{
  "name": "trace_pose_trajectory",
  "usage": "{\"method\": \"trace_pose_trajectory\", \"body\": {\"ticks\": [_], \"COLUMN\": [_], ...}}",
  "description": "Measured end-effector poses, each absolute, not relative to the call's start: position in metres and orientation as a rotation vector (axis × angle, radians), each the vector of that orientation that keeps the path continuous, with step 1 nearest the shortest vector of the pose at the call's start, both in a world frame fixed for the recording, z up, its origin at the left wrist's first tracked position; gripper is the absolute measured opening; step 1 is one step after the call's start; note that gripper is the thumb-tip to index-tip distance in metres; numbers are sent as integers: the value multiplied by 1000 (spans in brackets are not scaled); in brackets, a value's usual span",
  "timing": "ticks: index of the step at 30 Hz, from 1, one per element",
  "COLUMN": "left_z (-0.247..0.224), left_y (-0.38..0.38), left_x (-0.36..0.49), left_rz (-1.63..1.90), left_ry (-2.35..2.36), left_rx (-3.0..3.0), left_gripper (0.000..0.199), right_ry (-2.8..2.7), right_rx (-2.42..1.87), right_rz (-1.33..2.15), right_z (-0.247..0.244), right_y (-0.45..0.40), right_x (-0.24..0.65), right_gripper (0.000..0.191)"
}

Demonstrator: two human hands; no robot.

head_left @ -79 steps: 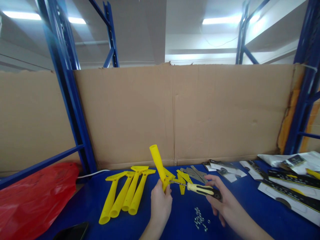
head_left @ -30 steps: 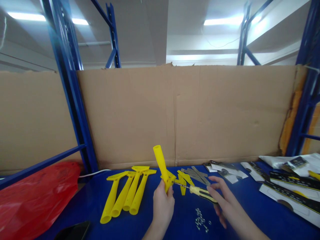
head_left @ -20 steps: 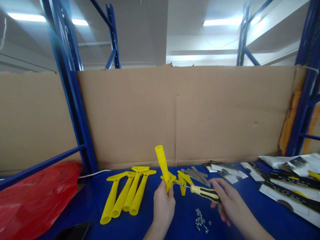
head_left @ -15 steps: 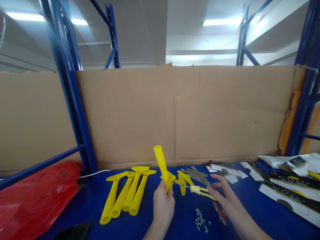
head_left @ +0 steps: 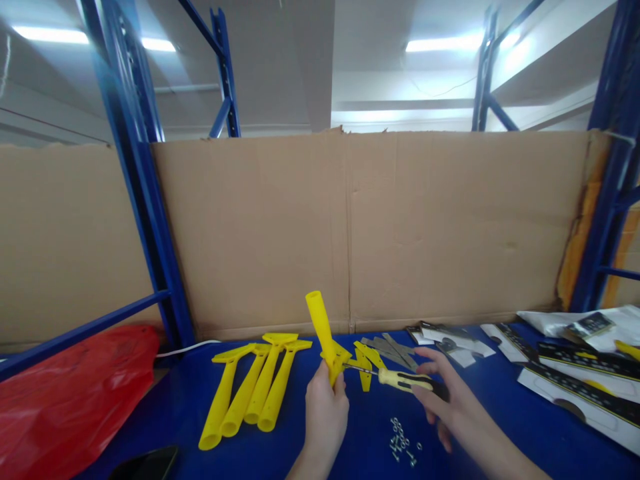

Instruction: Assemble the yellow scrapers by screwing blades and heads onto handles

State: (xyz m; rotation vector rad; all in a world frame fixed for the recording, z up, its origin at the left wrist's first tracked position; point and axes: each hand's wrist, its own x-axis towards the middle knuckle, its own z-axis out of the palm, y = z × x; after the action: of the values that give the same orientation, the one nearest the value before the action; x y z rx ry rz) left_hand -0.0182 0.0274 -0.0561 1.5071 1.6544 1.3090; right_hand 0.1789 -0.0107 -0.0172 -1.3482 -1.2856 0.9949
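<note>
A yellow scraper handle (head_left: 321, 327) stands tilted in my left hand (head_left: 326, 405), which is wrapped round its head end. The tip of a screwdriver (head_left: 407, 381) with a cream and black grip meets that head from the right. My right hand (head_left: 450, 403) has thumb and fingers around the rear of the screwdriver grip. Behind the screwdriver shaft lie yellow flat pieces (head_left: 365, 380) and grey metal blades (head_left: 395, 348). Small screws and nuts (head_left: 400, 440) are scattered on the blue table (head_left: 370, 447) below the screwdriver.
Several yellow scraper handles (head_left: 240, 393) lie left of my left hand. A red plastic bag (head_left: 75, 400) and a dark phone (head_left: 147, 465) are at the left. Packaging cards (head_left: 580, 393) cover the right side. A cardboard wall (head_left: 260, 233) stands behind.
The fingers of my right hand have shifted along the screwdriver grip, and the grip has rotated, showing more black. My left hand and the yellow handle have barely moved.
</note>
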Motion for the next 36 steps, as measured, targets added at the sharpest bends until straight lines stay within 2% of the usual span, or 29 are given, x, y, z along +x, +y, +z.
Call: {"method": "trace_pose_trajectory", "body": {"ticks": [8, 16, 20, 24, 36], "left_z": [-58, -56, -56, -57, -52], "left_y": [28, 26, 26, 26, 23], "left_x": [-19, -19, -19, -19, -21], "left_rz": [1314, 1317, 1291, 1295, 1445], "left_ry": [1667, 1660, 1697, 1687, 1613], "left_rx": [1526, 1534, 1566, 1597, 1645], "left_gripper": [27, 28, 27, 28, 29], "right_ry": [-1393, -1364, -1493, -1565, -1320], "right_rx": [-1412, -1363, -1346, -1398, -1346], "right_rz": [1007, 878, 864, 849, 1252], "right_z": [-10, -14, -12, -9, -3], "right_y": [-11, -18, -17, -16, -13], "right_x": [182, 175, 181, 184, 179], "right_gripper": [44, 51, 33, 27, 39]}}
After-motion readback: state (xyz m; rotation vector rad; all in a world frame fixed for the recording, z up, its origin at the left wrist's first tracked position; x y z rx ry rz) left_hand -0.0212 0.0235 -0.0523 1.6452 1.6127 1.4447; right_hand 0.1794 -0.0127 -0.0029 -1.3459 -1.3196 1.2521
